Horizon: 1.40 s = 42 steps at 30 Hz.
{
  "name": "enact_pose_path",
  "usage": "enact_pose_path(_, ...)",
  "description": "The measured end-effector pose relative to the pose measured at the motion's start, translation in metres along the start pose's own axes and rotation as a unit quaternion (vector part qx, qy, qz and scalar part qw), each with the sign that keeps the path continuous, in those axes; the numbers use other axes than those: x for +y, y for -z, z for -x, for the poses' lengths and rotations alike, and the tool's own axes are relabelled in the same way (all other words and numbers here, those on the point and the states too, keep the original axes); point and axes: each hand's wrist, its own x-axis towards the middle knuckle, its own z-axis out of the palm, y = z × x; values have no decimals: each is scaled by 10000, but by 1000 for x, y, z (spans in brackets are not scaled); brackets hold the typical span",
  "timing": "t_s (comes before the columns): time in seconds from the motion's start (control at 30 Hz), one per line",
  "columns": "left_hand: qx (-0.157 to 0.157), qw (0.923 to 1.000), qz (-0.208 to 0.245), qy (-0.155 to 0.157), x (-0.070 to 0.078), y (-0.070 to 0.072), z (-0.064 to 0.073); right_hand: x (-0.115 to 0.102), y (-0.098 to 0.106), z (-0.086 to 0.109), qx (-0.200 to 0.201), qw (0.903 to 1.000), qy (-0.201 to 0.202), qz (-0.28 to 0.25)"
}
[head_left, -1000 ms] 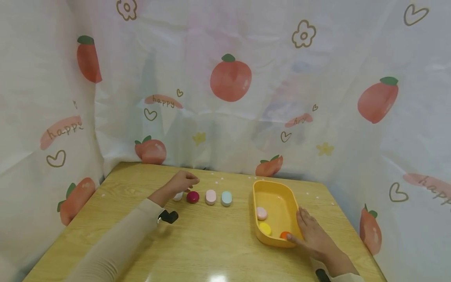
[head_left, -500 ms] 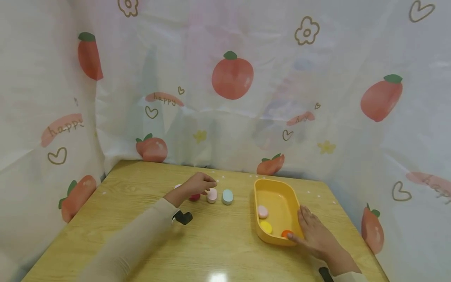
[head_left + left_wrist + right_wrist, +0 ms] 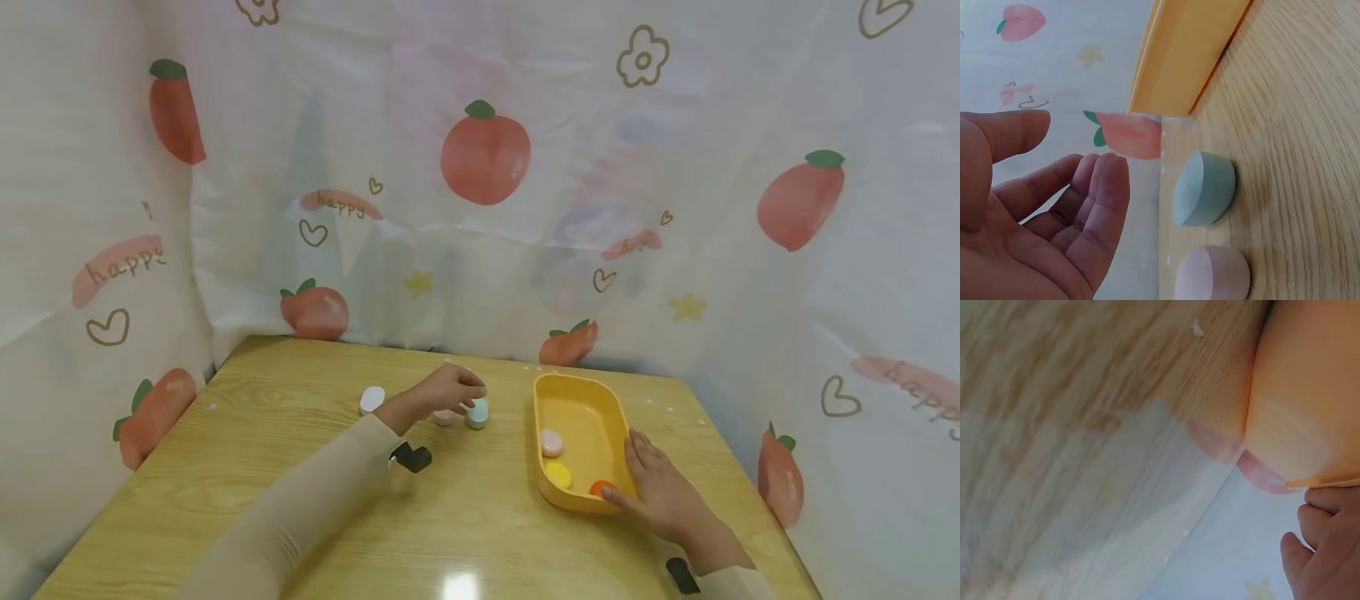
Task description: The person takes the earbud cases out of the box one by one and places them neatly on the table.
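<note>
My left hand (image 3: 441,390) hovers over a row of small rounded blocks, nothing between its fingers. In the left wrist view its loosely bent fingers (image 3: 1107,200) stand apart from the thumb, beside the mint block (image 3: 1207,189) and the pale pink block (image 3: 1213,273). A white block (image 3: 372,400) lies at the row's left end; the dark red one is hidden behind the hand and wrist. My right hand (image 3: 669,500) rests against the right side of a yellow bin (image 3: 542,417), thumb over its near rim. Inside are a pink piece (image 3: 551,442), a yellow piece (image 3: 558,476) and an orange piece (image 3: 602,487).
The wooden table (image 3: 300,467) carries the row left of the bin. A fruit-printed curtain (image 3: 480,250) surrounds its back and sides. Small white specks dot the table near its back edge.
My left hand has moved right along the row, from beside the dark red block to over the pink and mint ones, uncovering the white block. The right hand stays at the bin.
</note>
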Motion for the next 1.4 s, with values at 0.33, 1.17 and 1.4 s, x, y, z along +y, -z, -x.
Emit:
enact_pose_path(0.33,-232,9995,-2,-228,18,-14,-11,5,0,-8,-108,9999,33,15)
enact_pose_path(1.17,-738,9968,240,-196,62,-64,-33,6,2,-2,-207,9995,-149,-187)
enact_pose_path(1.4,-869,9956,357,-43,67,-78,-40,1,0,0,-191,9997,-123,-120)
